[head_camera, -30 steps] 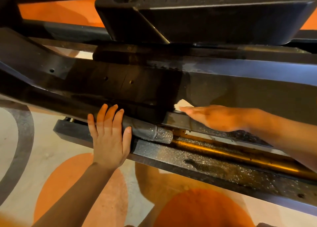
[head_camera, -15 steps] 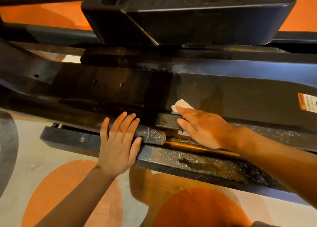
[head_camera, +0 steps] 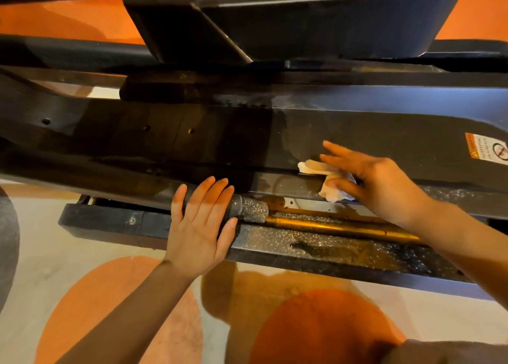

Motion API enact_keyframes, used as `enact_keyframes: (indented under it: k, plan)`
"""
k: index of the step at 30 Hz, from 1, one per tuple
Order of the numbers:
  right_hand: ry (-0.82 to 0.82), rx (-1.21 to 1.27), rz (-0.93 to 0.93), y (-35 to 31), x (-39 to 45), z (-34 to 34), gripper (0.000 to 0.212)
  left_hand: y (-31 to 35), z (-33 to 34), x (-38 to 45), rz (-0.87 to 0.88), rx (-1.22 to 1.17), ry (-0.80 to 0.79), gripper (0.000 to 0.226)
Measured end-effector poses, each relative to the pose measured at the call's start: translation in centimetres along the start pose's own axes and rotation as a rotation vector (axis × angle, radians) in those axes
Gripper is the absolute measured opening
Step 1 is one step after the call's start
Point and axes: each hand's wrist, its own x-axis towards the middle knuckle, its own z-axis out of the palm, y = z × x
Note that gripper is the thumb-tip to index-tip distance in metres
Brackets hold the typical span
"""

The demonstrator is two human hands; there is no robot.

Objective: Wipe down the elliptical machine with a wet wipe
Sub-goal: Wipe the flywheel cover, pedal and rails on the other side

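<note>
Right hand (head_camera: 384,182) pinching the crumpled wet wipe (head_camera: 330,182) against the elliptical machine (head_camera: 371,135), at the lower edge of its dark side panel. Left hand (head_camera: 200,220) flat, fingers straight, braced on the lower rail (head_camera: 148,226). Best done: firm pressure, overlapping strokes along the machine's long left-right axis, toward the warning label (head_camera: 485,152).

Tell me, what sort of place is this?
Probably a gym or fitness room: a black elliptical machine with a foot pedal and warning sticker, on patterned orange carpet.
</note>
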Motion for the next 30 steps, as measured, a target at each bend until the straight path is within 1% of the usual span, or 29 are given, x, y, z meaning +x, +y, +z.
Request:
enact_keyframes:
  k: [1,2,3,5,7,8,10,11,12,14,16,18,19,21,23,25,27,28,30]
  plan:
    - [-0.007,-0.037,0.033,0.0,0.1,0.1,0.06,0.0,0.0,0.0,-0.001,-0.003,0.007,0.053]
    - [-0.054,-0.063,0.084,-0.2,0.0,0.1,0.064,0.0,0.0,0.0,-0.002,-0.007,0.015,0.053]
    - [-0.096,-0.082,0.098,-0.3,-0.1,0.2,0.065,0.0,0.1,0.0,-0.003,-0.01,0.023,0.053]
    - [-0.13,-0.1,0.063,-0.9,-0.4,0.7,0.06,0.0,0.2,-0.1,-0.007,-0.013,0.044,0.053]
    - [-0.156,-0.22,-0.004,-1.5,-0.2,1.5,0.05,0.0,0.3,-0.1,-0.009,-0.018,0.064,0.052]
    - [-0.161,-0.307,-0.03,-2.2,0.0,1.9,0.056,0.0,0.3,-0.1,-0.008,-0.02,0.072,0.051]
    - [-0.113,-0.432,-0.12,-2.9,0.4,3.6,0.086,0.0,0.4,-0.1,-0.004,-0.021,0.093,0.05]
    - [-0.09,-0.457,-0.128,-3.1,0.6,4.4,0.094,0.0,0.4,-0.1,-0.001,-0.021,0.103,0.049]
    - [-0.061,-0.475,-0.138,-3.2,0.7,4.9,0.097,0.0,0.4,-0.1,0.002,-0.021,0.112,0.049]
    - [-0.04,-0.512,-0.17,-3.1,0.9,5.9,0.095,0.0,0.5,-0.2,0.003,-0.018,0.126,0.048]
    - [-0.057,-0.534,-0.21,-3.2,0.5,6.2,0.087,0.0,0.6,-0.2,0.0,-0.017,0.133,0.049]
    - [-0.111,-0.636,-0.229,-2.5,-0.6,5.8,0.067,0.0,0.7,-0.2,0.002,-0.023,0.138,0.049]
    - [-0.137,-0.671,-0.212,-2.1,-1.4,5.4,0.06,0.0,0.7,-0.2,0.004,-0.023,0.138,0.049]
    - [-0.147,-0.684,-0.124,-1.4,-3.2,4.5,0.068,0.0,0.7,-0.3,0.005,-0.019,0.137,0.049]
    - [-0.109,-0.696,-0.036,-0.5,-5.2,3.5,0.076,0.1,0.7,-0.3,-0.003,-0.024,0.14,0.05]
    - [-0.051,-0.73,0.064,0.0,-7.0,2.8,0.079,0.4,0.7,-0.2,-0.029,-0.034,0.146,0.051]
    - [-0.039,-0.737,0.184,0.0,-7.9,2.6,0.081,0.9,0.7,-0.1,-0.066,-0.049,0.158,0.051]
    - [-0.032,-0.738,0.217,-0.2,-7.9,2.8,0.082,1.2,0.7,-0.1,-0.08,-0.054,0.163,0.051]
    - [-0.017,-0.728,0.217,-0.5,-7.4,3.5,0.087,1.6,0.7,-0.1,-0.092,-0.054,0.168,0.051]
